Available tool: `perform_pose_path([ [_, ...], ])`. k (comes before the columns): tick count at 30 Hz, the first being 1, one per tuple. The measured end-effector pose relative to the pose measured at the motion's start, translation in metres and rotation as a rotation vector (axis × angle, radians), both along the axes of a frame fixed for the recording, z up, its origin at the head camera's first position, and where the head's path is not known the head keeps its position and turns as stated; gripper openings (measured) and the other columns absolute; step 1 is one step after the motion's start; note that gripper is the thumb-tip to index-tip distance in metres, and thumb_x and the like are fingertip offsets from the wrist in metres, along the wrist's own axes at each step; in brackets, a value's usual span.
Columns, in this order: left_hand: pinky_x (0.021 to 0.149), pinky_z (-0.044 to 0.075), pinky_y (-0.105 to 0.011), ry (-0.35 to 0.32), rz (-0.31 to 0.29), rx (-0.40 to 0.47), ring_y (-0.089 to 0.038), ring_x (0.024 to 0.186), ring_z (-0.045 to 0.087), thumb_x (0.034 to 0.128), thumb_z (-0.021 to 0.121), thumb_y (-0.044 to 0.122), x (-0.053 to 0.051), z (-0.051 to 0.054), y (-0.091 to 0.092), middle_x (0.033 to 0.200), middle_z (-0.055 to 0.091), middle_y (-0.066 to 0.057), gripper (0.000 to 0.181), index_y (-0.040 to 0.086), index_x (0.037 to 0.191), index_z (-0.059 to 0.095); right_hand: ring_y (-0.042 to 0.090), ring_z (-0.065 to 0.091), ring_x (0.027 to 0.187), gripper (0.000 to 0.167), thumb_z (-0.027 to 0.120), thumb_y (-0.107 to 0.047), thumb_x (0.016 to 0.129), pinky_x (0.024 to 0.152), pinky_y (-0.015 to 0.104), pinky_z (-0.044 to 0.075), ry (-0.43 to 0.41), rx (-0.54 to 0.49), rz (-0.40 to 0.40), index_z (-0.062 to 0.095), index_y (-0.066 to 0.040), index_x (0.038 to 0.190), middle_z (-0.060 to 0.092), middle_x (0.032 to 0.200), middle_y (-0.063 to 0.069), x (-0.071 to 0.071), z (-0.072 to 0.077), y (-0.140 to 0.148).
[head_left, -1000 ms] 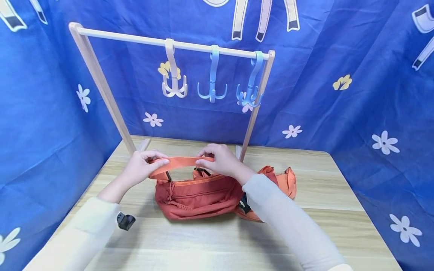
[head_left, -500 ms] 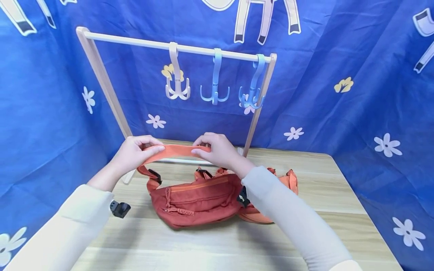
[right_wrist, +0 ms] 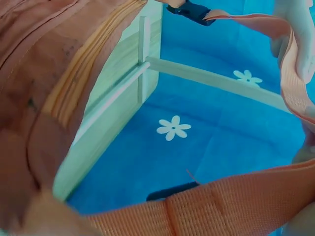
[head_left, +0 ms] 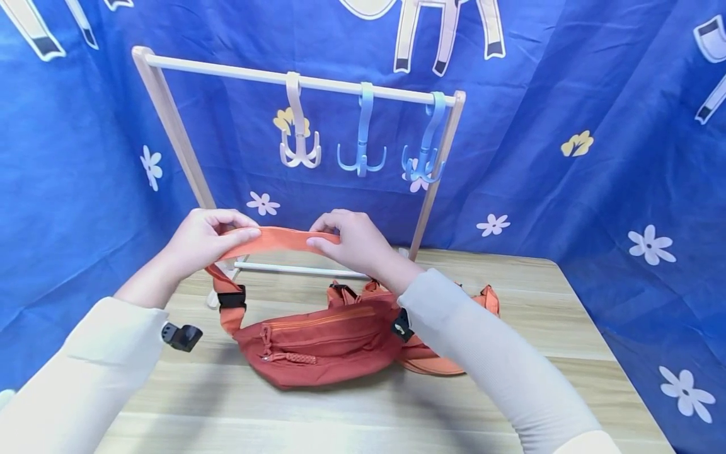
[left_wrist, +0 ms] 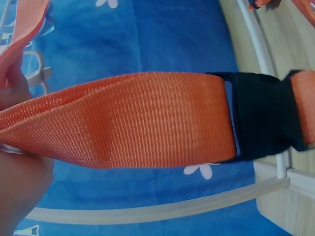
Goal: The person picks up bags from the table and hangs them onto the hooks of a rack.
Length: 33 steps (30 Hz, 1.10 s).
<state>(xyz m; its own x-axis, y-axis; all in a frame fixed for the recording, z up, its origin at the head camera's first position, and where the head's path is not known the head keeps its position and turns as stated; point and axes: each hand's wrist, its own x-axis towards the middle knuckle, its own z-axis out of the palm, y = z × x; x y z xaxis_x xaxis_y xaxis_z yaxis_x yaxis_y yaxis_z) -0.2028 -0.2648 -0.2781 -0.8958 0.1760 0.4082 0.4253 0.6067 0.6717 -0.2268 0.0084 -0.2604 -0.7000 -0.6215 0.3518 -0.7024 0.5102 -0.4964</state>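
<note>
A dark red fanny pack (head_left: 323,345) sits on the table in the head view, its zipped front towards me. Its orange strap (head_left: 285,239) is raised above it and stretched between both hands. My left hand (head_left: 205,244) pinches the strap on the left, and my right hand (head_left: 356,243) pinches it a short way to the right. A fastened black buckle (head_left: 232,298) hangs below the left hand; in the left wrist view this buckle (left_wrist: 263,115) joins the strap at the right. The right wrist view has the pack's zipper side (right_wrist: 74,69) close up.
Behind the hands stands a wooden rack (head_left: 238,70). A white hook (head_left: 299,151) and two blue hooks (head_left: 362,157) hang from its bar. Another orange-red bag (head_left: 433,364) lies at the right, partly hidden by the right sleeve. Blue patterned cloth (head_left: 527,157) surrounds the table (head_left: 567,372).
Both hands have risen and shifted left with the strap. The strap has drawn away from the fanny pack, and the buckle now hangs in plain view. The pack's left end has shifted left.
</note>
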Motion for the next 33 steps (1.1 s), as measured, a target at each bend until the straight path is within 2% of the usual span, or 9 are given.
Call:
perform_pose_path([
  [4, 0.049, 0.036, -0.025, 0.006, 0.012, -0.014, -0.011, 0.055, 0.049, 0.0846, 0.073, 0.013, 0.001, 0.008, -0.003, 0.066, 0.064, 0.005, 0.01, 0.006, 0.092, 0.073, 0.007, 0.056, 0.089, 0.015, 0.065, -0.028, 0.092, 0.082, 0.025, 0.042, -0.011, -0.008, 0.007, 0.07, -0.015, 0.098, 0.064, 0.094, -0.007, 0.003, 0.005, -0.005],
  [9, 0.048, 0.035, -0.027, 0.01, 0.041, -0.017, -0.012, 0.053, 0.049, 0.0844, 0.074, 0.018, 0.001, 0.02, -0.007, 0.066, 0.064, 0.003, 0.009, 0.011, 0.09, 0.074, 0.007, 0.054, 0.08, 0.015, 0.065, -0.027, 0.092, 0.076, 0.023, 0.043, 0.013, -0.029, -0.006, 0.069, -0.014, 0.098, 0.062, 0.089, -0.007, 0.003, 0.01, -0.012],
  [12, 0.049, 0.035, -0.026, 0.028, 0.044, -0.023, -0.012, 0.052, 0.048, 0.084, 0.075, 0.018, -0.001, 0.027, -0.009, 0.064, 0.064, 0.002, 0.01, 0.009, 0.089, 0.075, 0.008, 0.053, 0.076, 0.014, 0.066, -0.027, 0.092, 0.073, 0.024, 0.042, 0.045, -0.04, -0.026, 0.069, -0.015, 0.097, 0.06, 0.084, -0.007, 0.002, 0.013, -0.016],
  [17, 0.048, 0.035, -0.027, 0.023, 0.067, -0.023, -0.014, 0.054, 0.05, 0.0839, 0.075, 0.02, -0.009, 0.041, -0.013, 0.064, 0.064, 0.001, 0.014, 0.008, 0.091, 0.075, 0.011, 0.052, 0.074, 0.011, 0.066, -0.026, 0.091, 0.069, 0.026, 0.042, 0.054, -0.074, -0.078, 0.07, -0.017, 0.096, 0.059, 0.083, -0.006, -0.002, 0.018, -0.023],
  [24, 0.05, 0.038, -0.025, 0.02, 0.088, -0.009, -0.012, 0.059, 0.054, 0.0846, 0.074, 0.026, -0.022, 0.065, -0.016, 0.067, 0.066, 0.005, 0.02, 0.009, 0.094, 0.075, 0.012, 0.052, 0.076, 0.016, 0.065, -0.028, 0.092, 0.066, 0.024, 0.041, 0.035, -0.113, -0.152, 0.069, -0.017, 0.102, 0.06, 0.091, -0.004, -0.006, 0.032, -0.032],
  [30, 0.051, 0.038, -0.023, 0.035, 0.128, -0.024, -0.011, 0.06, 0.054, 0.0835, 0.075, 0.031, -0.03, 0.083, -0.014, 0.067, 0.066, 0.009, 0.022, 0.011, 0.094, 0.075, 0.012, 0.054, 0.076, 0.018, 0.065, -0.029, 0.091, 0.066, 0.024, 0.043, 0.01, -0.182, -0.2, 0.069, -0.015, 0.101, 0.061, 0.092, -0.002, -0.013, 0.04, -0.039],
  [33, 0.051, 0.037, -0.024, 0.036, 0.138, -0.031, -0.012, 0.06, 0.053, 0.0833, 0.075, 0.032, -0.034, 0.09, -0.012, 0.066, 0.065, 0.008, 0.024, 0.011, 0.095, 0.075, 0.011, 0.055, 0.075, 0.018, 0.065, -0.03, 0.092, 0.065, 0.023, 0.043, 0.004, -0.222, -0.224, 0.068, -0.014, 0.101, 0.062, 0.09, -0.002, -0.016, 0.042, -0.041],
])
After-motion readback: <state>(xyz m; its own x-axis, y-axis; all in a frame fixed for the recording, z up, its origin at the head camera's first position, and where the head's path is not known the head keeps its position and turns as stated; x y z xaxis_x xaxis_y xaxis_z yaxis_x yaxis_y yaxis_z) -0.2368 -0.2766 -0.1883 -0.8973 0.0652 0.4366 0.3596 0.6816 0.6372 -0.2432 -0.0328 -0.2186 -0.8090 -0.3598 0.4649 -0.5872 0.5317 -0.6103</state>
